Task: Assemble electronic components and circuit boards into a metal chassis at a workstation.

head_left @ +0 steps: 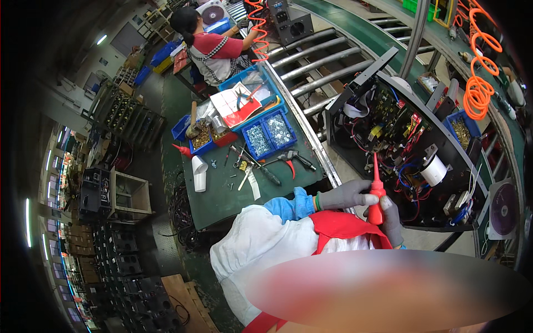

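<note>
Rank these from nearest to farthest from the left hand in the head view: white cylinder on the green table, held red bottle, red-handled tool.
Starting from the left hand:
1. Red bottle, held at its fingertips.
2. Red-handled tool, to its left.
3. White cylinder, farther left on the green table.

Bottle (377,206) before chassis (438,131), workbench (222,206) with bins (276,151) leftward

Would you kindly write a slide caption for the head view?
Gloved left hand and right hand hold a red pointed bottle in front of an open black machine.
</note>
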The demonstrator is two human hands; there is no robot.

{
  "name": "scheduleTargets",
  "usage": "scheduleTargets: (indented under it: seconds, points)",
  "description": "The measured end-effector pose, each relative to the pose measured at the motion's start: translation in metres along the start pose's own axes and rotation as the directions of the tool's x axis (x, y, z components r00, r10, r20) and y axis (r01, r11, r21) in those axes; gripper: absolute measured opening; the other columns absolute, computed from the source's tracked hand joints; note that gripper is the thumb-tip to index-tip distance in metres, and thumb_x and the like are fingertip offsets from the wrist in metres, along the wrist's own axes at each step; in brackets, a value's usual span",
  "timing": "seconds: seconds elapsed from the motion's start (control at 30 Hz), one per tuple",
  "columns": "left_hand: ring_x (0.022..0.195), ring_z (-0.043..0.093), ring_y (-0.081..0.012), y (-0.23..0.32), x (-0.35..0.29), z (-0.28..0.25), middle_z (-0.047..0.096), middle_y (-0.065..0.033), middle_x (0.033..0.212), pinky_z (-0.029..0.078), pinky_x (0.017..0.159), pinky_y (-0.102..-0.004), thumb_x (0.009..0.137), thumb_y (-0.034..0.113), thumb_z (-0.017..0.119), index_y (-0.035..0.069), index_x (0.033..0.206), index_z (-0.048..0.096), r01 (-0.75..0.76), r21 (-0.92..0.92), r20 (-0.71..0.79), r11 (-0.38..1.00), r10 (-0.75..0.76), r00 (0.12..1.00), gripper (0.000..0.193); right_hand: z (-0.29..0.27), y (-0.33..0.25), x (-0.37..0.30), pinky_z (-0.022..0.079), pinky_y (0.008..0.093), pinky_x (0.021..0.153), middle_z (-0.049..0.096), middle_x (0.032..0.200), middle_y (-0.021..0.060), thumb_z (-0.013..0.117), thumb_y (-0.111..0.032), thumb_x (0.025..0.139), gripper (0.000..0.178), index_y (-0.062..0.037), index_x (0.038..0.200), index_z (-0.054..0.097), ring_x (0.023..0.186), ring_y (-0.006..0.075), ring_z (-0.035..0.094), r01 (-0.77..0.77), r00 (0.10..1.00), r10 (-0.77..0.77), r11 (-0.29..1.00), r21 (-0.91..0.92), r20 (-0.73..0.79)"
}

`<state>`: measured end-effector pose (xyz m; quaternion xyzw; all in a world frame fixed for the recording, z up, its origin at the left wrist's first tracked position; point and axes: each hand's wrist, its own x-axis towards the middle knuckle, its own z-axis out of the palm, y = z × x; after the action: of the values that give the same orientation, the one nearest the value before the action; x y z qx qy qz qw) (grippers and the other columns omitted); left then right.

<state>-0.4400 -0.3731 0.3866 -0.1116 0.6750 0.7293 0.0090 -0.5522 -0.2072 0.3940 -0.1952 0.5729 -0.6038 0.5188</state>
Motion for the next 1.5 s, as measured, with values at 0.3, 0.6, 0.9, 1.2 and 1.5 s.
scheduleTargets:
  seconds: [0.3, 0.6, 0.9, 1.2, 1.5]
  points:
    - [0.11, 0.058, -0.0228, 0.0, 0.007, 0.001, 0.063, -0.0143, 0.118, 0.045, 0.098, -0.0351, 0.076, 0.049, 0.074, -0.001, 0.128, 0.054, 0.004, -0.033, 0.043, 0.999, -0.002, 0.999, 0.075, -0.002, 0.01, 0.0, 0.039, 0.0225, 0.05, 0.061, 0.083, 0.002, 0.051, -0.056, 0.093, 0.053, -0.0069, 0.11, 0.059, 0.063, 0.0086, 0.055, 0.025, 0.999, -0.025, 1.0, -0.004, -0.025]
    - [0.106, 0.059, -0.0216, 0.004, 0.012, -0.001, 0.064, -0.0123, 0.113, 0.046, 0.095, -0.0342, 0.075, 0.043, 0.074, -0.001, 0.122, 0.055, -0.063, -0.057, -0.045, 0.996, 0.06, 0.997, 0.067, -0.002, -0.004, -0.004, 0.038, 0.0205, 0.051, 0.064, 0.091, 0.0046, 0.057, -0.053, 0.085, 0.062, -0.0052, 0.123, 0.054, 0.064, 0.0075, 0.053, 0.038, 0.999, -0.039, 0.999, 0.016, 0.031]
    - [0.099, 0.059, -0.0158, 0.005, 0.008, -0.004, 0.062, -0.0088, 0.108, 0.048, 0.088, -0.0281, 0.078, 0.038, 0.073, -0.001, 0.123, 0.054, -0.029, -0.166, -0.037, 0.986, 0.023, 0.999, 0.063, -0.003, -0.006, 0.0, 0.038, 0.0199, 0.053, 0.063, 0.095, 0.004, 0.065, -0.043, 0.075, 0.068, -0.0041, 0.129, 0.05, 0.067, 0.007, 0.053, 0.022, 0.995, -0.023, 1.0, 0.005, 0.1]
    - [0.102, 0.059, -0.0182, 0.002, 0.01, -0.005, 0.063, -0.0104, 0.111, 0.048, 0.092, -0.0307, 0.078, 0.038, 0.072, -0.002, 0.122, 0.054, -0.053, -0.133, -0.048, 0.99, 0.047, 0.998, 0.062, -0.011, 0.005, 0.007, 0.036, 0.0208, 0.057, 0.062, 0.094, 0.0025, 0.065, -0.042, 0.077, 0.066, -0.0038, 0.13, 0.051, 0.068, 0.007, 0.051, 0.031, 0.995, -0.028, 0.999, -0.03, 0.093]
    - [0.102, 0.059, -0.0192, 0.0, 0.011, -0.004, 0.063, -0.0112, 0.112, 0.047, 0.094, -0.0316, 0.078, 0.037, 0.072, -0.003, 0.122, 0.054, -0.039, -0.155, -0.062, 0.987, 0.029, 0.998, 0.061, -0.011, 0.003, 0.007, 0.037, 0.0211, 0.057, 0.061, 0.092, 0.0027, 0.065, -0.041, 0.078, 0.064, -0.004, 0.129, 0.052, 0.069, 0.0074, 0.052, 0.031, 0.995, -0.028, 0.999, -0.026, 0.1]
